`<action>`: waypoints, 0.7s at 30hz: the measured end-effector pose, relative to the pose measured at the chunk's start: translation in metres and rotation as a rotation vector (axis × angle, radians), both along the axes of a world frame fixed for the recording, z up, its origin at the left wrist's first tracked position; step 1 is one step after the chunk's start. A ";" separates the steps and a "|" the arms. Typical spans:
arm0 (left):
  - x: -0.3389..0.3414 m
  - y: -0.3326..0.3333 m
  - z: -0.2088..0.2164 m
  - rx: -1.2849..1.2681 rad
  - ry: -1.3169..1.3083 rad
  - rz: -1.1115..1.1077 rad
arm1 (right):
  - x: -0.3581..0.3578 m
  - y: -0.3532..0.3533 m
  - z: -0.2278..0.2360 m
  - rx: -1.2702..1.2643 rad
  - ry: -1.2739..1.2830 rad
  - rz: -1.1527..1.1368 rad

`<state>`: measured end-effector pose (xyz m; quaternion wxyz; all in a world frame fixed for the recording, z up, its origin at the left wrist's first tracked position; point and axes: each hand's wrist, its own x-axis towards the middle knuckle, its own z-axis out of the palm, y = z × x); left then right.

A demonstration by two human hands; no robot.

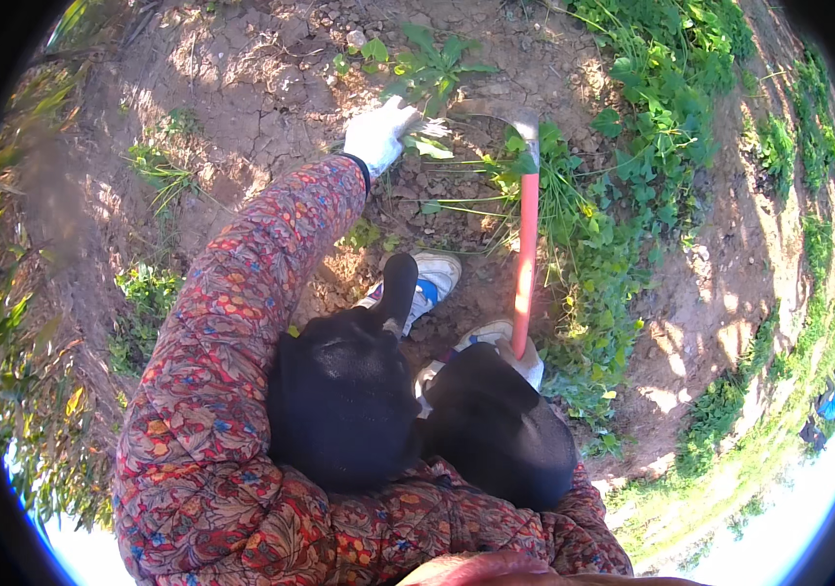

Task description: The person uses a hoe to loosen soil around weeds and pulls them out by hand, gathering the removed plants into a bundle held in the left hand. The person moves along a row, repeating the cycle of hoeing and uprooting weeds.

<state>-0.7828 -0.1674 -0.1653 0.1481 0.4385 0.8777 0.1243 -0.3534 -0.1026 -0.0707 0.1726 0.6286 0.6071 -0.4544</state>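
Observation:
My left hand [376, 137], in a white glove, reaches down to the ground with its fingers closed around a leafy green weed [427, 146]; some leaves stick out beside the fingers. Just beyond it a broad-leaved plant [437, 70] grows from the soil. Near my right knee, my right hand [529, 365], also gloved in white and partly hidden, grips the lower end of a sickle's red handle [527, 244]. The sickle's metal blade [498, 109] curves left at the far end, close to the soil and to the right of my left hand.
Dense green vines [657, 127] run along the right side, with grass tufts [559, 195] by the handle. Dry cracked soil [271, 88] spreads ahead. Below me are my shoes [437, 276] and dark-covered knees [344, 410]. Tall leafy plants [22, 322] line the left edge.

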 end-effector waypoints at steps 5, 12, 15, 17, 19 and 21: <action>-0.030 0.097 -0.010 -0.134 -0.209 0.079 | 0.005 -0.006 -0.025 0.090 0.286 -0.276; -0.038 0.122 -0.014 -0.257 -0.476 0.446 | -0.024 0.001 -0.009 -0.037 0.522 -0.512; -0.050 0.104 -0.019 -0.455 -0.129 0.091 | -0.025 0.001 -0.012 -0.066 0.533 -0.447; -0.049 0.106 -0.015 -0.528 -0.060 -0.031 | -0.023 0.005 -0.012 -0.069 0.535 -0.415; -0.046 0.085 -0.016 -0.509 -0.081 0.006 | -0.024 0.006 -0.015 -0.076 0.540 -0.367; -0.021 0.079 -0.004 -0.374 -0.144 0.076 | -0.020 0.013 -0.018 -0.034 0.516 -0.344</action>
